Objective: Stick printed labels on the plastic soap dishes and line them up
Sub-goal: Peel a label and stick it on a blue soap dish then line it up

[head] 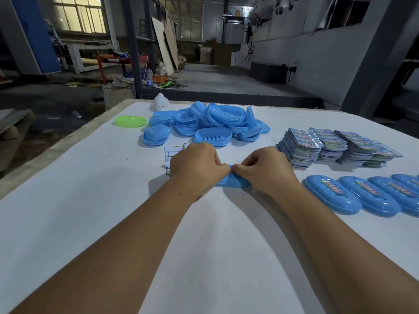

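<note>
Both hands are meeting over one blue soap dish (233,181) lying near the middle of the white table (90,200), its long axis running from nine o'clock to three o'clock across the person's front. The left hand (195,165) is covering the nine o'clock end and the right hand (265,167) the three o'clock end, so neither is nearer; the dish is sitting directly under the fingers, and only its six o'clock rim is showing between the wrists. The fingers of both hands are curling down, with the fingertips coming together at the dish's top centre. They are probably pressing or pinching a label there, but the label itself is hidden, so I cannot tell whether it is already stuck.

The dish is looking glossy, smooth and oval, lying dome-side up like the finished ones.

At three o'clock from the hands, a row of labelled dishes (335,196) is lying side by side, each carrying a printed strip on top. By my judgement the coming move is turning on that direction: the right hand is the better placed one to slide the dish over to the row's near end.

Stacks of printed labels (335,146) are sitting at two o'clock, a heap of unlabelled blue dishes (210,123) at twelve o'clock, and some backing sheets (172,152) are peeking out beyond the left hand.
</note>
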